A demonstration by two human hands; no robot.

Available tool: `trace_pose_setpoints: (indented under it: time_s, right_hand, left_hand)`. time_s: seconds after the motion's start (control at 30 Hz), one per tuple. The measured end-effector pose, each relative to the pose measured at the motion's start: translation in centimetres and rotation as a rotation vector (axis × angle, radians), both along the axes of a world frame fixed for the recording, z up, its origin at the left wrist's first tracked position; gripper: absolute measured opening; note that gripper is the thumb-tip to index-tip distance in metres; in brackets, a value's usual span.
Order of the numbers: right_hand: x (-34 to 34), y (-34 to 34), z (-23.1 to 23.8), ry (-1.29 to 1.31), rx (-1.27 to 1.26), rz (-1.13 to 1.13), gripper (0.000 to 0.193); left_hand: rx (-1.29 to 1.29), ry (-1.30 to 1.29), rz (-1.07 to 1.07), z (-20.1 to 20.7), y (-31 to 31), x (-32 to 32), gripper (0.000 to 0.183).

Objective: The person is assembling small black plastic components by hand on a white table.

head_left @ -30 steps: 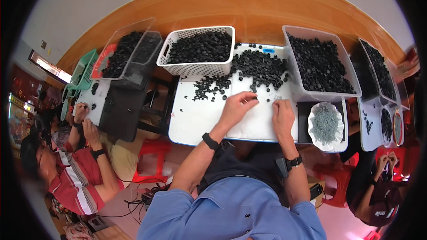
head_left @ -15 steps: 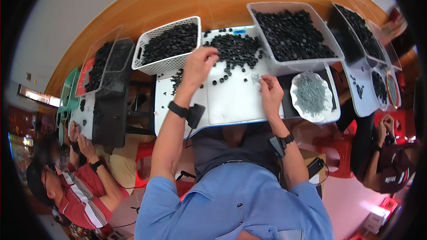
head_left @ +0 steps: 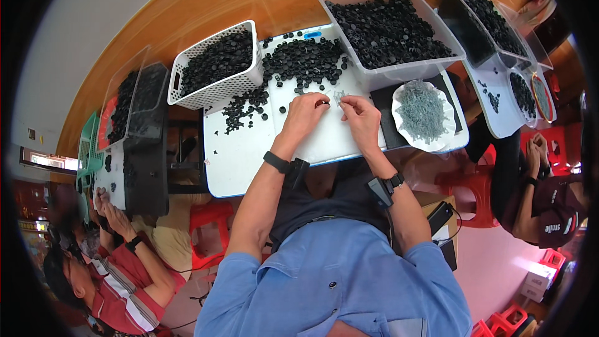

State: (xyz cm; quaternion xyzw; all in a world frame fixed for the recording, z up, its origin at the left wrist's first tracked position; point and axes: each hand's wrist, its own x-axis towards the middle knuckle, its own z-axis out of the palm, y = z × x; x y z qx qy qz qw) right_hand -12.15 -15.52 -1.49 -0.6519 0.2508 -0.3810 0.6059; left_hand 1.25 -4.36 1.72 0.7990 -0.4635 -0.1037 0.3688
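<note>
Close together over the white tabletop (head_left: pixel 249 165), both my hands are closed in pinches. My left hand (head_left: pixel 304 115) grips a small black round cap (head_left: pixel 326 103) between thumb and fingertips. Just to its right, my right hand (head_left: pixel 363 118) has thumb and forefinger pressed together beside a few small translucent grey pieces (head_left: pixel 339 96); what lies between those fingertips is too small to make out. Beyond the hands spreads a loose pile of black caps (head_left: pixel 304 61). Smaller black parts (head_left: pixel 243 110) lie scattered to the left.
A white perforated basket (head_left: pixel 215 90) and a clear plastic bin (head_left: pixel 405 75), both full of black parts, stand at the back. A scalloped white bowl (head_left: pixel 430 145) of grey pieces sits at right. People work at tables on either side; a red stool (head_left: pixel 212 228) stands at left.
My left hand has come back from the cap pile toward my right hand and now holds a black cap. My right hand has shifted slightly left. The view has tilted a little.
</note>
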Motion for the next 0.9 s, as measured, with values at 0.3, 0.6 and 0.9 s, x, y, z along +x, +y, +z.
trace_pose_setpoints:
  time_s: [0.3, 0.6, 0.9]
  right_hand:
    - [-0.1, 0.5, 0.3, 0.069, -0.061, 0.096, 0.014]
    - [-0.1, 0.5, 0.1, 0.098, -0.102, 0.117, 0.011]
    - [-0.1, 0.5, -0.3, 0.087, -0.256, 0.055, 0.01]
  left_hand:
    - [-0.205, 0.512, 0.144, -1.6, 1.4, -2.9, 0.021]
    - [-0.141, 0.458, 0.107, -0.9, 1.8, -3.1, 0.026]
    - [-0.217, 0.41, 0.165, -2.2, 1.8, -3.4, 0.024]
